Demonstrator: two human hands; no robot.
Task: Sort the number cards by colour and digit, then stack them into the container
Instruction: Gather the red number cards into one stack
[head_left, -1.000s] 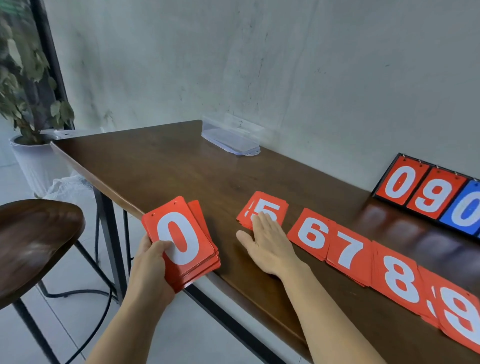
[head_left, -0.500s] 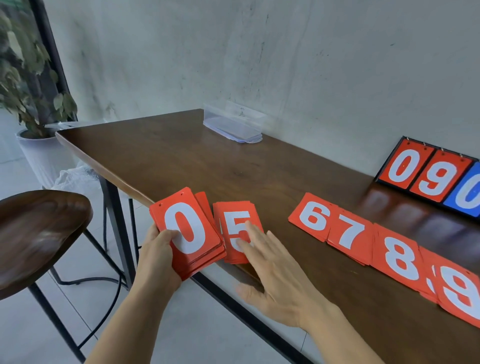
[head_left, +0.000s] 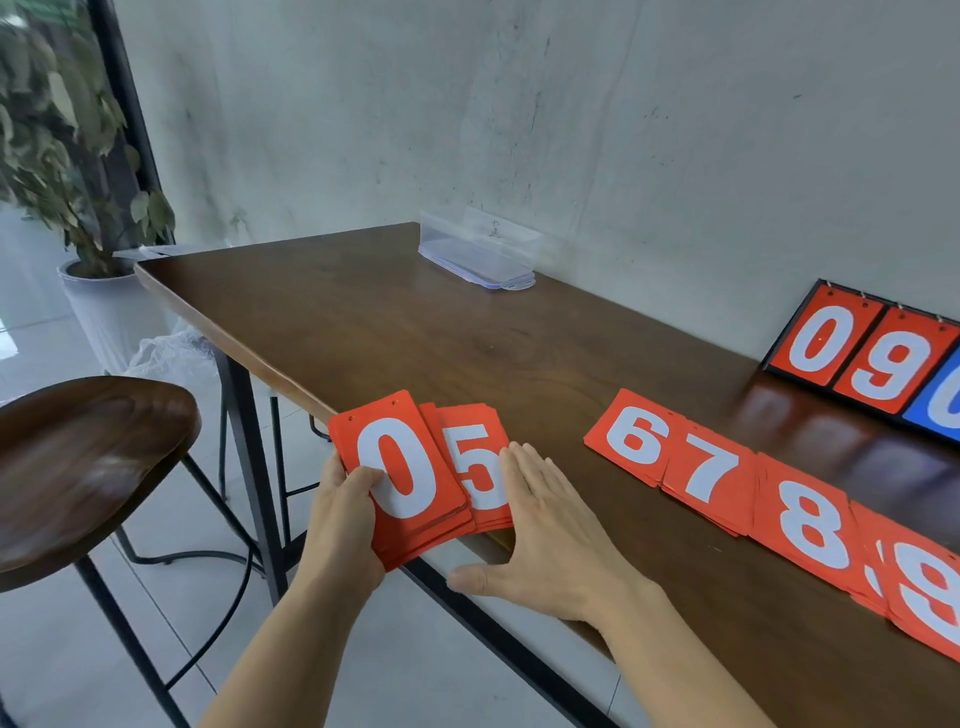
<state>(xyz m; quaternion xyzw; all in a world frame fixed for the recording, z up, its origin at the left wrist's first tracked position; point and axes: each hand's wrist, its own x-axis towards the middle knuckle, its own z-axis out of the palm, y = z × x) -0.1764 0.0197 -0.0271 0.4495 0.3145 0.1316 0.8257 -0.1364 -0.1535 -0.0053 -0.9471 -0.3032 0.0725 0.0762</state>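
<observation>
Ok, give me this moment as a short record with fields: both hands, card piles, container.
left hand: grips the stack topped by 0
right hand: flat, fingers on the 5 pile at the table edge
piles on table: 6, 7, 8, 9
clear container: by the wall, no red cards inside

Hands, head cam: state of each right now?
Left hand: closed on the red stack topped by a 0.
Right hand: open, fingers flat against the red 5 pile, not gripping it.
</observation>
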